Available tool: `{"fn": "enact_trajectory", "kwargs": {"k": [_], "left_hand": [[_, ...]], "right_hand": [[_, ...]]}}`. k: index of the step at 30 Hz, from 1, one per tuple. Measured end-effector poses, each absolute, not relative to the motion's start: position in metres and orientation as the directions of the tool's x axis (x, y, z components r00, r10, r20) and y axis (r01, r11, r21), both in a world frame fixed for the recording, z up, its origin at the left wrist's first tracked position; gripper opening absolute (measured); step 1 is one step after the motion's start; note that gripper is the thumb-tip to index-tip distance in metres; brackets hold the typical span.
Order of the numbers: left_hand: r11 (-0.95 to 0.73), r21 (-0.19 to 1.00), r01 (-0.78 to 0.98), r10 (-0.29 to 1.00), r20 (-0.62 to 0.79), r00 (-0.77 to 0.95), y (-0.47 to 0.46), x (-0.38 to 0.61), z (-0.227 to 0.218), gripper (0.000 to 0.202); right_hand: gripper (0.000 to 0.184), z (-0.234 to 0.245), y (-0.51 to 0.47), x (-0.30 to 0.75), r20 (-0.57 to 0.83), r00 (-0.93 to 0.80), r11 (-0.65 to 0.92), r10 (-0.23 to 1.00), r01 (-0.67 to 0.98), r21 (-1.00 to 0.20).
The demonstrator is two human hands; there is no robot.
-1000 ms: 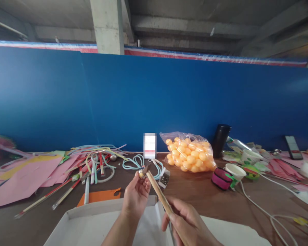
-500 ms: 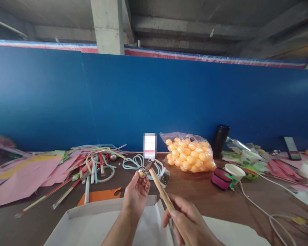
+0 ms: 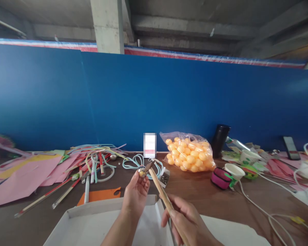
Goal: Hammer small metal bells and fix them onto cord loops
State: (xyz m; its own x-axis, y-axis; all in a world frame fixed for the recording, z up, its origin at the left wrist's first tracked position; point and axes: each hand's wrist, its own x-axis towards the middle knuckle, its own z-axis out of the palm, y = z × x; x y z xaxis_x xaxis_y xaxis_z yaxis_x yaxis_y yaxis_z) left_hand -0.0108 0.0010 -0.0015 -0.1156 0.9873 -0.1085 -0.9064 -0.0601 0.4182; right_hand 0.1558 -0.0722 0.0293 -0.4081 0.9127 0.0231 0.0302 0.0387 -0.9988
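Note:
My left hand (image 3: 135, 194) is raised over the table, its fingertips pinched on a small shiny round bell (image 3: 142, 172). My right hand (image 3: 187, 222) is wrapped round the wooden handle of a small hammer (image 3: 161, 192). The hammer's dark metal head rests against the bell at the left fingertips. Both hands hover above an open white cardboard box (image 3: 92, 222) at the table's near edge.
A bag of orange balls (image 3: 189, 153) lies behind the hands, beside a black cup (image 3: 220, 140). Coloured tubes and sticks (image 3: 97, 164), pink paper sheets (image 3: 23, 177) and an orange card (image 3: 100, 195) cover the left. Right: a pink pouch (image 3: 222, 178), white cups (image 3: 234, 171), cables (image 3: 269, 212), a phone (image 3: 291, 147).
The hands and hammer have barely shifted. A white cable loop has come into view at the far right edge.

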Motion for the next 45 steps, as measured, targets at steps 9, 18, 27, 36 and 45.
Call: {"fn": "enact_trajectory", "kwargs": {"k": [9,18,27,36,45], "left_hand": [[-0.065,0.421,-0.905,0.987,-0.105,-0.120,0.001,-0.011,-0.002,0.013],[-0.035,0.426,-0.904,0.987,-0.128,-0.099,-0.002,-0.011,0.006,0.011],[-0.033,0.402,-0.915,0.990,-0.112,-0.085,-0.001,-0.012,0.002,0.009],[-0.040,0.423,-0.905,0.991,-0.099,-0.090,0.001,-0.012,0.000,0.014],[-0.056,0.440,-0.896,0.989,-0.098,-0.110,0.002,-0.011,-0.001,0.012]], "right_hand": [[0.048,0.033,-0.074,0.156,0.024,-0.417,0.033,0.908,0.015,-0.999],[0.047,0.040,-0.074,0.160,0.051,-0.387,0.048,0.921,-0.019,-0.999],[0.048,0.029,-0.074,0.158,0.040,-0.443,0.038,0.895,-0.012,-0.999],[0.046,0.028,-0.072,0.157,0.028,-0.441,0.040,0.897,0.018,-0.999],[0.046,0.025,-0.069,0.158,0.000,-0.473,0.010,0.881,0.018,-1.000]]}}
